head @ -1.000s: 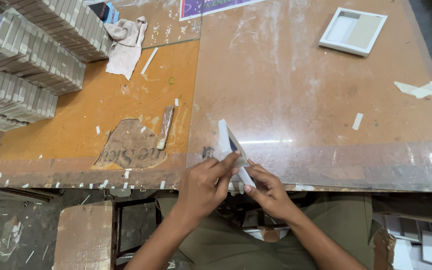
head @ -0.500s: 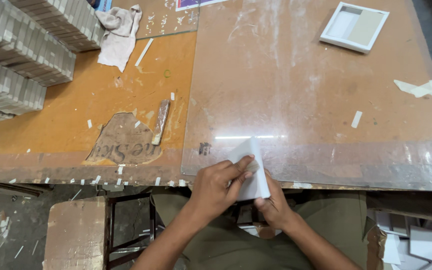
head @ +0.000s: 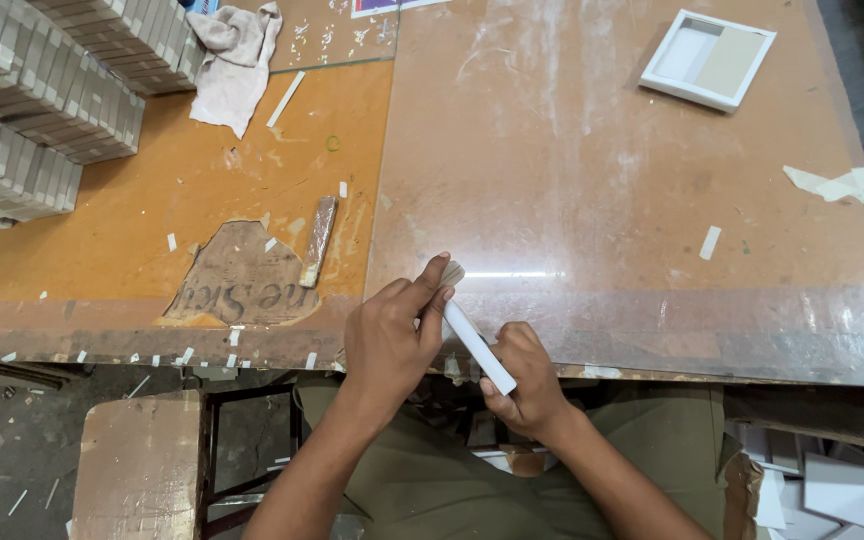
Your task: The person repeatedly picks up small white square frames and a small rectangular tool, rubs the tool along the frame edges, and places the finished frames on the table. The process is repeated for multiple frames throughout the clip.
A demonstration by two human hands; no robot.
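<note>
- Stacks (head: 42, 90) crowd the table's far left; cloth (head: 232, 60) beside them.
- Stick (head: 318, 240) by torn patch.
- Left hand (head: 392, 335) pinches the white strip (head: 477, 345) at the table (head: 602, 200) near edge.
- Right hand (head: 524, 385) grips its lower end.
- Wide bare glass beyond.
- Tray (head: 707, 58) far right.

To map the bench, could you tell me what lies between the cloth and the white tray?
Head view: only bare, scuffed tabletop between the cloth and the tray.

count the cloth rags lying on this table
1: a crumpled pale rag at the table's top left, beside the stacked white boxes. More may lie beyond the frame.
</note>
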